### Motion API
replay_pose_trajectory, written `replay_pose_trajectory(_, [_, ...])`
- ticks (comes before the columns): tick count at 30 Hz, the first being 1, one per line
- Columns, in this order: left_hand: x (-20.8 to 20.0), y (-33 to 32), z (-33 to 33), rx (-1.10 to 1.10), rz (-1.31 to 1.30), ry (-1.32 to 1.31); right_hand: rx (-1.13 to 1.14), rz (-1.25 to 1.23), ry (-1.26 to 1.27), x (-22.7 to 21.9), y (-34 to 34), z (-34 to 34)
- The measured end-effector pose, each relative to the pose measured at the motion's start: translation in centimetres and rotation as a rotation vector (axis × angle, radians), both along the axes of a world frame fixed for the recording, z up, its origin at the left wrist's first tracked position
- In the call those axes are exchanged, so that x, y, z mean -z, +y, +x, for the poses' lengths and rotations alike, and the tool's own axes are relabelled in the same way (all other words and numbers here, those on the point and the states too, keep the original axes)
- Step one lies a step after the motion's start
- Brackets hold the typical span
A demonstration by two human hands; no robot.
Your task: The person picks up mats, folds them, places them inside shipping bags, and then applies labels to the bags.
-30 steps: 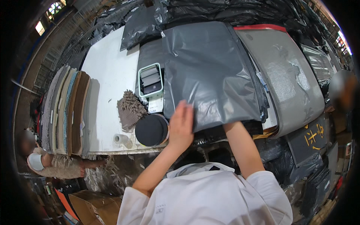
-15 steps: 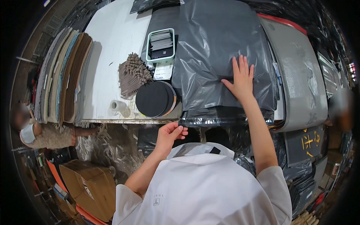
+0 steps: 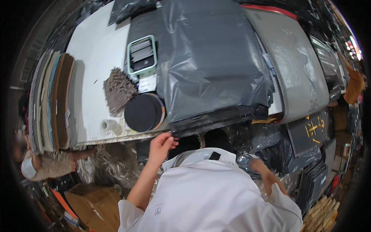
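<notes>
A large dark grey plastic bag (image 3: 208,65) lies flat on the table in front of me, its glossy black open-looking edge toward my body. At the near left corner of that edge is my left hand (image 3: 160,147), closed with fingers curled and thumb pressed in. Whatever it pinches, if anything, is too small to make out. Low at my right side, below the table's edge, my right hand (image 3: 258,165) is beside crumpled clear plastic (image 3: 246,161); its fingers are blurred and partly hidden.
Left of the bag are a mint-rimmed basket of cards (image 3: 154,54), a brown chenille cloth (image 3: 119,91), round black pads (image 3: 142,112) and a tape roll (image 3: 109,126). Folded mats (image 3: 54,100) stand farther left. Grey mats (image 3: 288,62) lie right. Another person's arm (image 3: 34,158) shows at far left.
My right hand has left the bag's surface and dropped to my right side, below the table edge. My left hand stays near the bag's corner. The whole view has shifted and tilted.
</notes>
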State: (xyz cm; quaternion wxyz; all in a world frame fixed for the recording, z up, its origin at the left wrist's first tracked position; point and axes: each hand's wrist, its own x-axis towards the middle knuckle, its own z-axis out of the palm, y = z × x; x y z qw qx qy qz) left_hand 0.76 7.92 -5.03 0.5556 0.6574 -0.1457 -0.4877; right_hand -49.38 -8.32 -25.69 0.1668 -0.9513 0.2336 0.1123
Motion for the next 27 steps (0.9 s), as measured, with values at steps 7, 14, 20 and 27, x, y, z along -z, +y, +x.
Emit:
replay_pose_trajectory(7, [-3.1, -7.4, 4.3, 0.211, 0.009, -1.541, 0.829, -0.131, -0.574, -18.0, -15.9, 13.5])
replay_pose_trajectory(14, [-1.1, -8.9, 7.7, 0.640, -0.219, -1.455, -0.307, -0.279, -0.282, -24.5, -21.7, 21.5])
replay_pose_trajectory(20, [-2.8, -12.7, 8.3, 0.281, 0.427, -0.988, 0.668, -0.076, -0.252, -22.4, -26.8, 26.6])
replay_pose_trajectory(27, [-1.5, -15.7, 2.4, 0.568, 0.047, -1.411, 0.047, -0.539, -0.597, -26.0, -20.0, 31.8])
